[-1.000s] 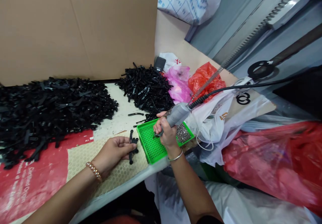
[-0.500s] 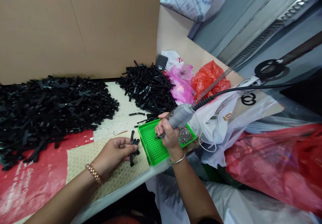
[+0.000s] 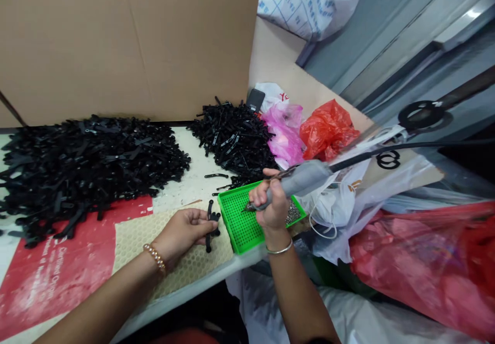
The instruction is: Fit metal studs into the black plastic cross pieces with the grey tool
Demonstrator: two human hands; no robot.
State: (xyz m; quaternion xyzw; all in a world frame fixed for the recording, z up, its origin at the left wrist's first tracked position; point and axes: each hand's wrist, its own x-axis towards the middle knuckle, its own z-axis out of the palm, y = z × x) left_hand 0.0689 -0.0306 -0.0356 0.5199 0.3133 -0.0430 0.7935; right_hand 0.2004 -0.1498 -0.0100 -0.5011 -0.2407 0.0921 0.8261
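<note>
Between the thumb and fingers of my left hand is a small black plastic bracket with thin arms, held over a honeycomb-patterned mat. My right hand is wrapped round a grey electric screwdriver; its tip points left and sits above a green perforated tray. Small metal screws lie in the tray's right part, partly hidden behind my right hand. The bracket and the screwdriver tip are apart.
A large heap of black plastic parts lies left, a smaller heap behind the tray. Red and pink plastic bags lie to the right. A cardboard panel stands behind. The screwdriver's black cable runs right.
The screwdriver has tilted flatter, its rear end swinging right, with its tip still over the tray. My left hand keeps hold of the bracket. The whole view has shifted slightly.
</note>
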